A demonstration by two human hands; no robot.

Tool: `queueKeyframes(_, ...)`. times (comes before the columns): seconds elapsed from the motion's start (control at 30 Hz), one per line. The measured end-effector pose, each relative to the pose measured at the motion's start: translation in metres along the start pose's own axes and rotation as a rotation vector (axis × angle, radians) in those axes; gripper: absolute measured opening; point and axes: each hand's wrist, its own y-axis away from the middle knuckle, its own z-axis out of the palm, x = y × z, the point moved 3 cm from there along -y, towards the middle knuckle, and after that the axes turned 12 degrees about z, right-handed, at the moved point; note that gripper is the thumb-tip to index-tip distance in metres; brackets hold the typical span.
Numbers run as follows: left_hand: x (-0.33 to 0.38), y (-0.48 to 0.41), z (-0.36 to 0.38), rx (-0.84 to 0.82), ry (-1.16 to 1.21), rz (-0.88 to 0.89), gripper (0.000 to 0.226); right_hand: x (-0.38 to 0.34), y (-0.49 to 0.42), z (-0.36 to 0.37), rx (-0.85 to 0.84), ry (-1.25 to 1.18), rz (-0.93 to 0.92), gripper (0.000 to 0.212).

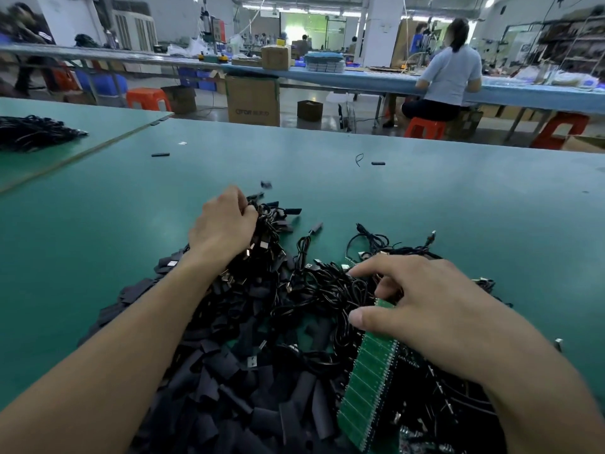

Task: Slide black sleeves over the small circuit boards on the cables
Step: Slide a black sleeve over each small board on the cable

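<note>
Black sleeves (pixel 248 398) beside tangled cables (pixel 327 290)

- Open table (pixel 474 204) is found from 9 through 12 to 3 o'clock.
- The 6 o'clock side is blocked by heaped sleeves (pixel 235 388) and tangled cables (pixel 327 290).

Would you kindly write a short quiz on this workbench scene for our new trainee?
1. True or false: the left hand grips a bunch of cables.
2. Which hand is over the green board panel? A) left hand B) right hand
3. Fill in: the loose black sleeves lie heaped on a ___ table.
Key: 1 true; 2 B; 3 green.
</note>
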Motion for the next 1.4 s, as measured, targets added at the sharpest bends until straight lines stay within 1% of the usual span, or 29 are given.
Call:
queueKeyframes(0.07,-0.001,-0.002,-0.003,0.043,-0.016,0.008,0.008,0.0,-0.001,0.0,-0.001,0.017,-0.004,0.048)
queueKeyframes(0.13,-0.004,-0.003,-0.006,0.108,-0.011,0.019,0.013,-0.002,-0.001,0.005,-0.058,0.034,-0.025,0.048)
queueKeyframes(0.2,-0.006,-0.001,-0.007,0.144,0.0,0.041,0.016,-0.006,-0.001,0.009,-0.091,0.015,-0.04,0.043)
queueKeyframes(0.23,-0.006,0.002,-0.008,0.166,0.001,0.063,0.016,-0.006,-0.002,0.009,-0.072,-0.013,-0.046,0.039)
queueKeyframes(0.3,0.0,0.011,-0.011,0.243,-0.005,0.144,0.016,-0.003,-0.006,0.007,-0.008,-0.123,-0.061,0.034)
queueKeyframes(0.33,0.006,0.017,-0.013,0.29,0.022,0.201,0.012,-0.001,-0.009,0.006,0.023,-0.2,-0.066,0.034)
queueKeyframes(0.37,0.013,0.024,-0.015,0.322,0.096,0.262,0.005,0.002,-0.013,0.004,0.054,-0.286,-0.063,0.033)
queueKeyframes(0.4,0.021,0.031,-0.016,0.32,0.228,0.319,0.003,0.004,-0.016,0.003,0.084,-0.384,-0.053,0.033)
queueKeyframes(0.43,0.03,0.039,-0.016,0.27,0.401,0.36,0.01,0.007,-0.018,0.001,0.116,-0.49,-0.034,0.032)
queueKeyframes(0.5,0.05,0.055,-0.017,0.058,0.782,0.417,0.029,0.015,-0.024,-0.001,0.177,-0.733,0.013,0.035)
queueKeyframes(0.57,0.065,0.069,-0.022,-0.146,0.988,0.505,0.049,0.021,-0.029,-0.004,0.213,-0.946,0.06,0.043)
queueKeyframes(0.6,0.071,0.075,-0.025,-0.234,1.04,0.556,0.054,0.023,-0.03,-0.005,0.222,-1.037,0.073,0.046)
queueKeyframes(0.63,0.074,0.08,-0.028,-0.316,1.074,0.6,0.054,0.025,-0.031,-0.006,0.227,-1.135,0.084,0.048)
queueKeyframes(0.7,0.079,0.086,-0.036,-0.449,1.099,0.655,0.043,0.028,-0.033,-0.01,0.221,-1.329,0.105,0.049)
queueKeyframes(0.73,0.081,0.089,-0.039,-0.49,1.082,0.675,0.038,0.03,-0.033,-0.011,0.21,-1.407,0.118,0.049)
queueKeyframes(0.77,0.082,0.09,-0.041,-0.494,1.047,0.697,0.037,0.03,-0.034,-0.011,0.2,-1.466,0.134,0.049)
queueKeyframes(0.8,0.082,0.091,-0.042,-0.457,0.997,0.721,0.034,0.03,-0.034,-0.011,0.179,-1.51,0.144,0.048)
queueKeyframes(0.87,0.084,0.091,-0.044,-0.306,0.885,0.769,0.023,0.028,-0.033,-0.009,0.147,-1.562,0.156,0.046)
queueKeyframes(0.93,0.086,0.09,-0.046,-0.153,0.841,0.774,0.01,0.027,-0.033,-0.008,0.136,-1.593,0.137,0.037)
queueKeyframes(0.97,0.086,0.089,-0.046,-0.082,0.832,0.764,0.007,0.024,-0.031,-0.008,0.128,-1.59,0.114,0.029)
queueKeyframes(1.03,0.082,0.086,-0.047,0.064,0.816,0.712,0.013,0.019,-0.029,-0.008,0.091,-1.585,0.034,0.007)
queueKeyframes(1.1,0.077,0.083,-0.049,0.165,0.85,0.618,0.017,0.015,-0.026,-0.007,0.072,-1.517,-0.038,0.017)
queueKeyframes(1.17,0.074,0.08,-0.055,0.242,0.934,0.522,0.018,0.012,-0.023,-0.007,0.155,-1.345,-0.07,0.016)
queueKeyframes(1.23,0.068,0.076,-0.064,0.342,1.069,0.433,0.02,0.011,-0.021,-0.008,0.279,-1.183,-0.083,0.019)
queueKeyframes(1.3,0.059,0.071,-0.074,0.417,1.196,0.364,0.021,0.011,-0.019,-0.011,0.37,-1.121,-0.1,0.021)
queueKeyframes(1.33,0.056,0.069,-0.077,0.431,1.21,0.354,0.021,0.011,-0.019,-0.011,0.402,-1.107,-0.115,0.021)
queueKeyframes(1.4,0.056,0.069,-0.073,0.391,1.115,0.381,0.02,0.01,-0.018,-0.012,0.472,-1.073,-0.126,0.02)
